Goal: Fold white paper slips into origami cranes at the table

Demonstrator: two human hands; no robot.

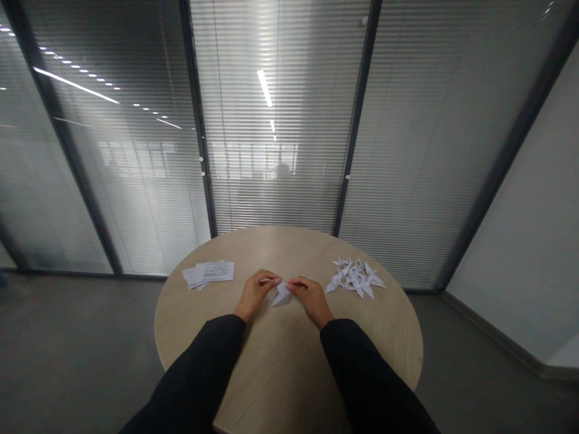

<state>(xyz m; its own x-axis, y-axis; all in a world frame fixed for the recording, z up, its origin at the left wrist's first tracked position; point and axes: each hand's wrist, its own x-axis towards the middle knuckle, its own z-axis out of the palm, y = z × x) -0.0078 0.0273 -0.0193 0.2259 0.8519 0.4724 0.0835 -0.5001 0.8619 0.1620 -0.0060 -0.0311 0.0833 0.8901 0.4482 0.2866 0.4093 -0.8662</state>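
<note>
Between my two hands is a small piece of folded white paper (pixel 281 294), pointed at its lower left end. My left hand (pixel 259 290) pinches its upper left edge with thumb and fingertips. On the other side, my right hand (pixel 310 295) grips the paper's upper right edge in the same way. Both wrists come out of dark sleeves and stay low over the table. To the right of my right hand lies a pile of folded white paper cranes (pixel 355 277). Left of my left hand are several flat paper sheets (pixel 216 272), the top one printed with lines of text.
Everything rests on a round, light wood table (pixel 289 374). Behind it stands a glass partition with blinds (pixel 280 199) and dark frame posts. A white wall (pixel 534 241) is at the right, and grey floor (pixel 90 349) surrounds the table.
</note>
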